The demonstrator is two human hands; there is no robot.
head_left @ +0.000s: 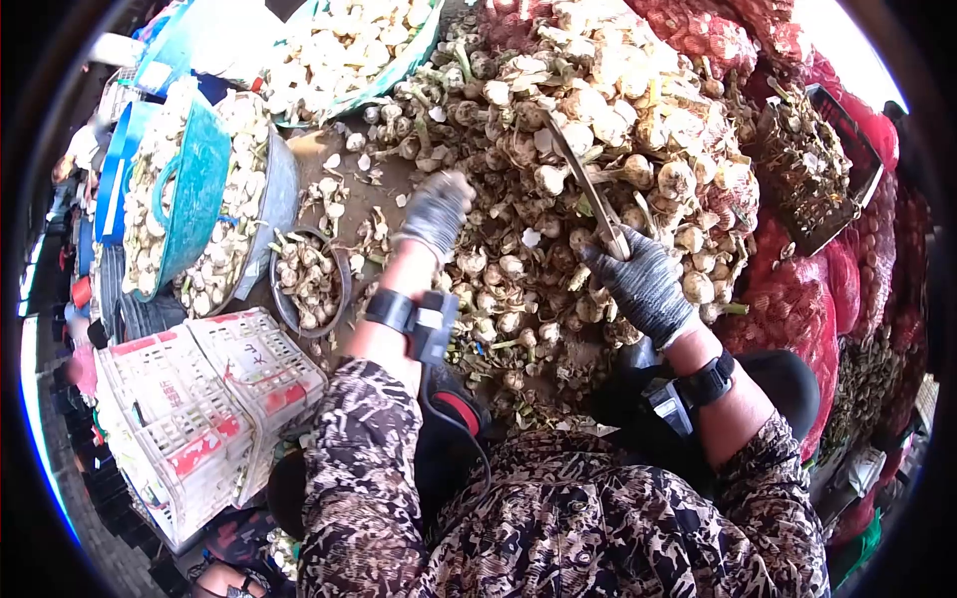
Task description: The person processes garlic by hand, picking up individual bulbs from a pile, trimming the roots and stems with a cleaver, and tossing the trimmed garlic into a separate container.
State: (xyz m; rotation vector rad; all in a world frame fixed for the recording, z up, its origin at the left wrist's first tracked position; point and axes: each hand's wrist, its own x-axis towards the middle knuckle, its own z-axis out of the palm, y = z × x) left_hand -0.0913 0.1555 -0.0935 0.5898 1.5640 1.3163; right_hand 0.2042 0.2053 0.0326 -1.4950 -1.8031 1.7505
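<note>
My right hand (646, 287), in a dark grey knitted glove, is closed around the handle of a long knife (580, 174). Its narrow blade points up and to the left over the heap of garlic bulbs (508, 264). To the left, my left hand (436, 211), gloved the same way, hovers at the heap's left edge with its fingers curled in. Whether anything is inside those fingers cannot be made out. Many bulbs still carry stems, and loose skins and trimmings lie among them.
A round tub (344, 279) of trimmed pieces stands left of my left hand. Beyond it are a teal basket (194, 189) of garlic and white plastic crates (204, 399). Red mesh sacks (793, 309) and a black crate (847, 214) of debris line the right side.
</note>
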